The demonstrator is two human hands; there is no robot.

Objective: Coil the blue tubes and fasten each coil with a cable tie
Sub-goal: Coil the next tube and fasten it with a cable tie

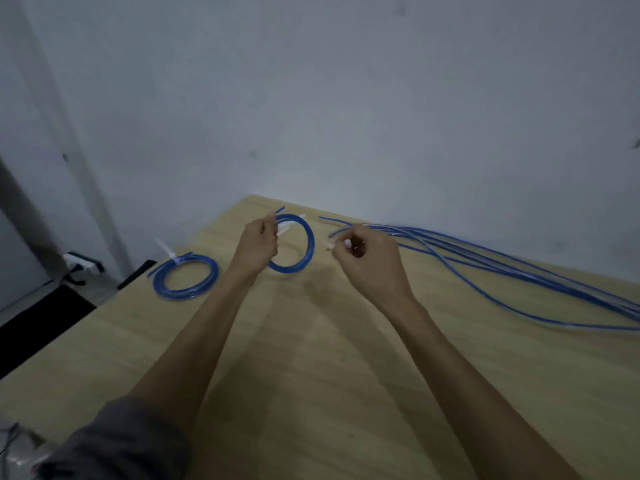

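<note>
My left hand (258, 242) grips a coil of blue tube (304, 247) at its upper left and holds it upright above the wooden table (311, 358). White cable ties (289, 226) stick out beside that hand. My right hand (363, 258) pinches a white cable tie (329, 244) just right of the coil. A second blue coil (186, 278) lies flat at the table's left edge, fastened with a white tie (165, 250). Several uncoiled blue tubes (502, 268) run along the right side of the table.
A pale wall stands close behind the table's far edge. At the left, beyond the table edge, a dark floor area and a white and black object (81, 263) sit near a wall corner. Loose grey items lie at the bottom left.
</note>
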